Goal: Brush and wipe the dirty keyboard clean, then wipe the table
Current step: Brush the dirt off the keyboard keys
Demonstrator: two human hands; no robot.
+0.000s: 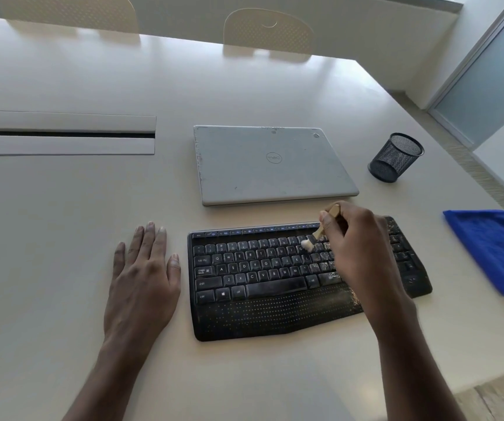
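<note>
A black keyboard (263,284) lies on the pale table (62,223) in front of me, with pale dust and crumbs on its right half. My right hand (354,238) grips a small wooden brush (320,229) above the upper right keys. The brush's white bristles touch the keys near the number row. My left hand (144,275) rests flat on the table, just left of the keyboard, with its fingers straight. A folded blue cloth (493,250) lies on the table to the right of the keyboard.
A closed grey laptop (272,165) sits behind the keyboard. A black mesh pen cup (395,158) stands to its right. A cable slot (62,135) runs across the table at the left. Two chair backs (269,31) show at the far edge.
</note>
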